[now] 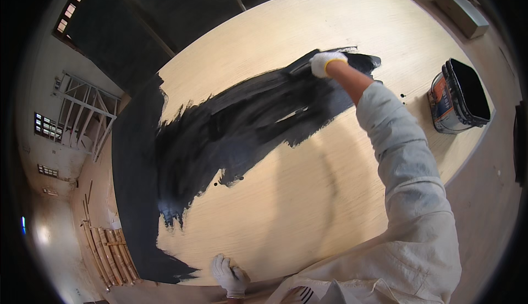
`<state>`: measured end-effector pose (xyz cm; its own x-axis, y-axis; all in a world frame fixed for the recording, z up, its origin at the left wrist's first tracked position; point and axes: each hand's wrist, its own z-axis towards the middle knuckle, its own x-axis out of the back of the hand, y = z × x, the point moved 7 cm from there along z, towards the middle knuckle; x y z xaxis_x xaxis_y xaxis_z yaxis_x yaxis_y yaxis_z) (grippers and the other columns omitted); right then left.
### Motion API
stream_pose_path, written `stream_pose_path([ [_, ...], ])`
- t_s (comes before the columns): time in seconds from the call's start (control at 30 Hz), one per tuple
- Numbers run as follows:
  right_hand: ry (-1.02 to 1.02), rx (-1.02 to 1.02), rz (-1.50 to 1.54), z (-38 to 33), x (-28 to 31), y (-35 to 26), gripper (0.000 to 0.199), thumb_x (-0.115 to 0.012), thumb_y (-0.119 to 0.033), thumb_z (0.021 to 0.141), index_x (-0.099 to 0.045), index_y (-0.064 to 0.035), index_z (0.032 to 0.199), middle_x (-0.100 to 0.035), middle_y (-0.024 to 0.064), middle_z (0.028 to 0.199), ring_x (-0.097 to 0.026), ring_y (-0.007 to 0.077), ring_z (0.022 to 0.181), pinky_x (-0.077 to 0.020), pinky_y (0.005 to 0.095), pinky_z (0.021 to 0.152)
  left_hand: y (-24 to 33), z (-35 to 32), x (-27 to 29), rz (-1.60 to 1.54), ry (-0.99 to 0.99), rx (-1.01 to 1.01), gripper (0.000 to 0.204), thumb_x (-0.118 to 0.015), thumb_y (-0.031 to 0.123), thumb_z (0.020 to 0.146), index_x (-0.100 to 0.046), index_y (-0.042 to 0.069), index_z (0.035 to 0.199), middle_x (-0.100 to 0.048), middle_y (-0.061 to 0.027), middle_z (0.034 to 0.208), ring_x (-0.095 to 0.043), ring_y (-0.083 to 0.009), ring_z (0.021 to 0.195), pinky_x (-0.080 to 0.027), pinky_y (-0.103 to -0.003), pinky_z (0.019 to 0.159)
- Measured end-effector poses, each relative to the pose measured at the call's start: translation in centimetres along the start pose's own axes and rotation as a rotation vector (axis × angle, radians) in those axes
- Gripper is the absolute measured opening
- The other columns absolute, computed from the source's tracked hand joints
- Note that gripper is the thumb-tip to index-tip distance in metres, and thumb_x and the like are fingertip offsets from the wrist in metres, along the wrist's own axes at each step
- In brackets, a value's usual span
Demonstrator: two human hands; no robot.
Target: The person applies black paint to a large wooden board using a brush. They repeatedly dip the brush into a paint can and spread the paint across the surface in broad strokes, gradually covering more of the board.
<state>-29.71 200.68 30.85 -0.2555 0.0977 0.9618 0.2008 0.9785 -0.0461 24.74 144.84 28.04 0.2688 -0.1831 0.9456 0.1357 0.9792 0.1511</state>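
Plywood sheet point(308, 194), right hand point(324, 63) gripping brush point(301, 65)

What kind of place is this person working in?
Likely a woodworking or construction workshop: a large plywood panel being coated black, an open paint bucket on it, and stacked timber against bare concrete walls.

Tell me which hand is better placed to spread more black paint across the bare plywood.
Right: the gloved right hand holds the dark brush on the wet paint; the gloved left hand rests on the pale plywood sheet's near edge.
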Motion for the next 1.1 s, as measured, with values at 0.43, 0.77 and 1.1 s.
stream_pose_path([
  [0.43,-0.043,-0.069,0.108,-0.8,1.2,2.5,0.041,-0.063,-0.029,0.096,-0.08,-0.014,0.13,-0.077,0.0117,0.136,-0.073,0.03,0.127,-0.0593,0.0465,0.1,2.3,0.8,1.4,-0.016,-0.02,0.027,0.037,-0.054,0.016,0.097,-0.059,-0.007,0.127,-0.06,-0.0315,0.14,-0.056,-0.0542,0.13,-0.042,-0.065,0.113],
  [0.77,0.075,-0.008,-0.072,-0.3,-0.5,18.8,0.045,-0.058,-0.018,0.096,-0.074,-0.0164,0.138,-0.077,0.0192,0.131,-0.075,0.0409,0.119,-0.0601,0.0491,0.097,1.6,1.1,0.5,-0.04,-0.029,-0.005,0.036,-0.055,0.016,0.1,-0.059,-0.006,0.128,-0.061,-0.0325,0.14,-0.057,-0.0554,0.128,-0.044,-0.065,0.111],
  [1.1,-0.053,-0.149,-0.041,1.6,2.2,24.1,0.037,-0.066,-0.019,0.093,-0.079,-0.0075,0.126,-0.079,0.0201,0.122,-0.077,0.0348,0.11,-0.059,0.047,0.093,1.7,1.5,-0.1,-0.031,-0.007,-0.048,0.033,-0.057,0.018,0.104,-0.061,-0.005,0.127,-0.063,-0.0318,0.136,-0.06,-0.0552,0.124,-0.048,-0.065,0.107],
])
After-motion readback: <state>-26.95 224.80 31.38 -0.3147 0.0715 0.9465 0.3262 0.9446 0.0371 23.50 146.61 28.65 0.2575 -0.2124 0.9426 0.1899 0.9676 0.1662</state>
